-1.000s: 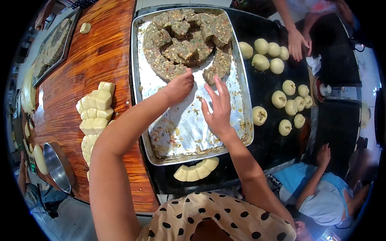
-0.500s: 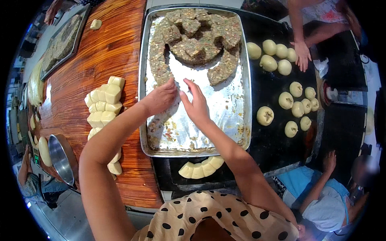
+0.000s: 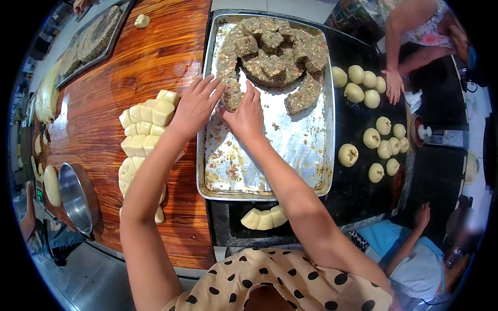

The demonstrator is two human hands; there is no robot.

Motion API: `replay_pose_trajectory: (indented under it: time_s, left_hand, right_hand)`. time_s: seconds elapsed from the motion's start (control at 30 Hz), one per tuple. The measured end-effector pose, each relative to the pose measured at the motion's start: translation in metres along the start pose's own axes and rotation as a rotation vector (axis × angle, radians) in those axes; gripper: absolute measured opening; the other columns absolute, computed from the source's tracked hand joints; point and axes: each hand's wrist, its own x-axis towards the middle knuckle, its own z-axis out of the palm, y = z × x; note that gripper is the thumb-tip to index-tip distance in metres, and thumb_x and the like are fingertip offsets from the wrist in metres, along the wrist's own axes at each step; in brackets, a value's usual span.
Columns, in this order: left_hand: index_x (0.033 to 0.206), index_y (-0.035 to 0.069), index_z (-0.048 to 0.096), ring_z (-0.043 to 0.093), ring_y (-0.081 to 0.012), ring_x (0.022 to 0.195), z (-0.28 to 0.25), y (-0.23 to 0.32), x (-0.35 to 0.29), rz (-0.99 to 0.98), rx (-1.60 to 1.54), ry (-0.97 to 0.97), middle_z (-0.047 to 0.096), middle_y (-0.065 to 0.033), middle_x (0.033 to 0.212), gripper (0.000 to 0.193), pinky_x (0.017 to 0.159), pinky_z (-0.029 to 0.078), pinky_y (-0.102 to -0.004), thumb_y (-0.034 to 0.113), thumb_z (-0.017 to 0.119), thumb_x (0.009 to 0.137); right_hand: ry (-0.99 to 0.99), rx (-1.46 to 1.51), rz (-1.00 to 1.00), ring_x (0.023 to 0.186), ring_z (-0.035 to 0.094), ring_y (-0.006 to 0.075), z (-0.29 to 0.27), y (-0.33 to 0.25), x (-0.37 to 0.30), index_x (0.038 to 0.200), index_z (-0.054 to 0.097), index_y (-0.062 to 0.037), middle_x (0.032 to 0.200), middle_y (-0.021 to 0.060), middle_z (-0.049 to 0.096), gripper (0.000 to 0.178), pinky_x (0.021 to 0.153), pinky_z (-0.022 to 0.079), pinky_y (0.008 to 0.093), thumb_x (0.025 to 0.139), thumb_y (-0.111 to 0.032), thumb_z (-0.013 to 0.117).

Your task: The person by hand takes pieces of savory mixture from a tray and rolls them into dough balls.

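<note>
My left hand (image 3: 197,107) lies across the left rim of a metal tray (image 3: 303,171). Its fingers are stretched out and reach toward the lower left end of a coarse, speckled brown-green filling (image 3: 263,73). Inside the tray, my right hand (image 3: 246,115) is at the same end of the filling, fingers extended and thumb apart, pointing toward the left hand. Both hands appear to touch that end; the contact is partly hidden behind the fingers. The filling forms a thick, lumpy mass with a curved arm down each side. Oily crumbs cover the tray's bare lower part.
Cut dough pieces (image 3: 144,129) lie on the wooden table left of my left forearm. More dough pieces (image 3: 264,218) sit below the tray. Round dough balls (image 3: 371,138) are on the black surface to the right, near another person's hand (image 3: 394,85). A metal bowl (image 3: 78,197) stands at left.
The whole scene has shifted rightward in view. My left hand has moved left to the tray's rim, its fingers straightening. My right hand has moved left and farther away, to the filling's end.
</note>
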Motion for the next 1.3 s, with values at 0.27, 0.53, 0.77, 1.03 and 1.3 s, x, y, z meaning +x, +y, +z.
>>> replay_pose_trajectory:
  time_s: [0.27,0.53,0.77,1.03,1.3]
  left_hand:
    - [0.119,0.006,0.058,0.043,-0.027,0.138,0.035,-0.021,0.067,0.383,0.184,-0.222,0.058,-0.0095,0.13,0.032,0.123,0.022,-0.0425,0.016,0.056,0.089]
    - [0.098,0.01,0.062,0.058,-0.0201,0.109,0.051,-0.023,0.082,0.472,0.207,-0.324,0.061,-0.0015,0.095,0.014,0.123,0.022,-0.0432,0.011,0.056,0.085]
    - [0.097,0.011,0.063,0.059,-0.0189,0.108,0.036,-0.015,0.084,0.484,0.199,-0.259,0.065,-0.001,0.096,0.012,0.121,0.024,-0.044,0.013,0.06,0.085]
    - [0.104,0.007,0.059,0.048,-0.027,0.133,0.007,-0.002,0.088,0.41,0.192,-0.206,0.062,-0.0109,0.117,0.019,0.124,0.021,-0.0462,0.011,0.055,0.086]
    - [0.117,0.004,0.059,0.041,-0.027,0.139,-0.042,-0.029,0.08,0.284,0.277,-0.325,0.056,-0.0132,0.133,0.034,0.123,0.021,-0.0461,0.015,0.06,0.085]
  right_hand:
    - [0.123,-0.075,0.002,0.12,0.051,0.0396,0.027,0.015,0.0,0.139,0.035,0.001,0.129,0.0232,0.05,0.091,0.103,0.043,0.0445,0.069,-0.023,0.088]
    - [0.047,0.013,0.043,0.115,0.053,0.0391,0.027,0.022,0.007,0.121,0.047,-0.0009,0.116,0.0208,0.056,0.069,0.097,0.045,0.0451,0.068,-0.019,0.087]
    - [0.05,-0.012,-0.019,0.115,0.053,0.0382,0.002,0.029,0.006,0.122,0.048,-0.0005,0.117,0.0197,0.056,0.069,0.1,0.044,0.0447,0.068,-0.019,0.086]
    - [0.109,0.038,-0.149,0.111,0.054,0.0399,-0.018,0.025,0.011,0.12,0.049,0.0002,0.115,0.0203,0.056,0.065,0.096,0.045,0.0463,0.069,-0.015,0.085]
    - [0.141,0.115,-0.261,0.107,0.056,0.0388,-0.01,-0.023,0.029,0.118,0.05,0.0008,0.112,0.0201,0.057,0.062,0.093,0.047,0.0463,0.069,-0.015,0.086]
